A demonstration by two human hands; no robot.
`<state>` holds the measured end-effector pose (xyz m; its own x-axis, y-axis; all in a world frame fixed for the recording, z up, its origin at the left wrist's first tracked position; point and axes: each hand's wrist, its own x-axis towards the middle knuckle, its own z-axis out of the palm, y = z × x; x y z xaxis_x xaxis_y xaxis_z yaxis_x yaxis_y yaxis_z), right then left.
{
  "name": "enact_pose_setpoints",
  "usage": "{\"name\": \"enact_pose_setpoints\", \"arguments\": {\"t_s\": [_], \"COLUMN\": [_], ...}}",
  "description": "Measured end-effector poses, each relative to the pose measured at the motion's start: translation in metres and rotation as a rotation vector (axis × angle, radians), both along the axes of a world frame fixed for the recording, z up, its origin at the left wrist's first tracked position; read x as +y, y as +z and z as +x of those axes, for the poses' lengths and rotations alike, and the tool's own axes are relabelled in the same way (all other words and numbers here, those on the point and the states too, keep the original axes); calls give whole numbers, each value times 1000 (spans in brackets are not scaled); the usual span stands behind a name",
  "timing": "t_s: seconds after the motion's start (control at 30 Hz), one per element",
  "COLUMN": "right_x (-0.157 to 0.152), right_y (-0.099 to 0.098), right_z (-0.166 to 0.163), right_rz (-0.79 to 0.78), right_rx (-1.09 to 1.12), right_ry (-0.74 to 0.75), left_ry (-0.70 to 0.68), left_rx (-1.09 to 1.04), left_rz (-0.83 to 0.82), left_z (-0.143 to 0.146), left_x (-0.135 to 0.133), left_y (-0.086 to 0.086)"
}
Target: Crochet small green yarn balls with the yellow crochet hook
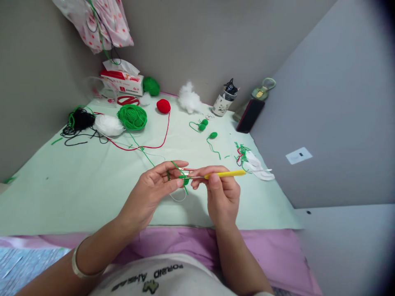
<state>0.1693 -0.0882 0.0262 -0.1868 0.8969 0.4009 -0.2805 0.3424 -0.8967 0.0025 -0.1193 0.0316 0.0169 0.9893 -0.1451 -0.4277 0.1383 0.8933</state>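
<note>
My right hand (222,191) grips a crochet hook with a yellow handle (230,174), its metal tip pointing left. That tip meets a small piece of green crochet (185,180), pinched between the thumb and fingers of my left hand (157,181). Green yarn runs over my left fingers and back toward a green yarn ball (132,117). Behind the fingertips a thin red-and-white item shows in part; its kind is hidden. A loop of white thread (178,199) lies under my hands.
Beyond my hands lie white yarn (109,125), black yarn (82,120), a red ball (163,106), white stuffing (189,98) and small green crocheted balls (212,135). Behind stand a tissue box (126,84), a pen cup (222,103) and a phone (250,116). Yarn scraps (242,153) lie right.
</note>
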Motion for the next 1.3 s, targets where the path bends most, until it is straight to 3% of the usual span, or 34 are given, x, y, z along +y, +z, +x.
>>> {"name": "enact_pose_setpoints", "arguments": {"t_s": [0.43,0.5,0.57,0.63,0.7,0.8,0.9,1.0,1.1,1.23,1.3], "right_x": [-5,-7,-9,-9,-8,-4,-1,-2,-6,-8,-6], "right_y": [0,-3,-6,-7,-5,0,4,3,-2,-7,-6], "right_z": [-1,-3,-4,-4,-4,-4,-6,-9,-8,-2,-1], "right_rz": [736,821,871,844,678,312,139,170,316,584,517], "right_rx": [-500,-609,-688,-642,-476,-201,-81,-154,-301,-473,-403], "right_ry": [-232,-317,-398,-405,-343,-235,-116,-123,-199,-281,-281], "left_ry": [146,171,90,-65,-159,-116,-91,-59,4,-83,-113], "left_rx": [182,149,12,-186,-316,-323,-247,-132,-94,-254,-326], "left_rz": [86,83,26,-84,-167,-152,-98,-44,-17,-126,-175], "left_z": [5,6,6,4,0,-3,-1,5,9,8,5], "left_x": [-2,-3,-3,-1,2,4,2,-1,-2,3,6], "left_y": [0,3,5,6,6,7,8,9,8,4,2]}}
